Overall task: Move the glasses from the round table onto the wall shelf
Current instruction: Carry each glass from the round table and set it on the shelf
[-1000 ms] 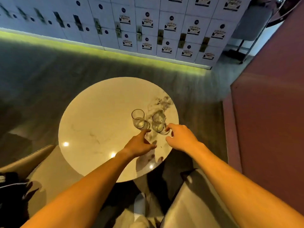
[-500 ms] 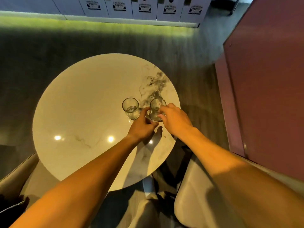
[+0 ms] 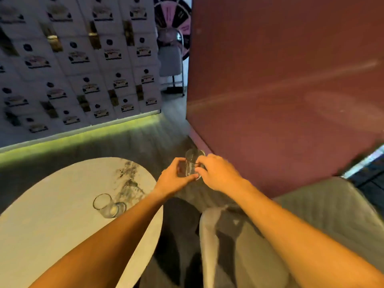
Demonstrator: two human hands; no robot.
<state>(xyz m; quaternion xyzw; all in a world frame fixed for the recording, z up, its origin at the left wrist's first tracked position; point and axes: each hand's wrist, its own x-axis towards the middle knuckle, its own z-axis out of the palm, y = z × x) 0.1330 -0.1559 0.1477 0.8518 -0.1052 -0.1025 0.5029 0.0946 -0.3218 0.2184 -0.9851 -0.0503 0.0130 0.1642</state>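
one glass (image 3: 192,163) is gripped by both the left hand (image 3: 173,178) and right hand (image 3: 218,173) mid-frame; another glass (image 3: 106,205) is left on the round table (image 3: 52,215) lower left.

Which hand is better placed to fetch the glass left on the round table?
Left. The left hand is nearer the remaining glass; the right hand is farther, gripping the lifted glass.

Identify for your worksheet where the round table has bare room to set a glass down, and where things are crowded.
Bare: the round table left of and behind the glass still standing, out to its far rim. Crowded: that glass's near right side, where the left forearm crosses, and off the table's right edge, where left hand and right hand share the lifted glass.
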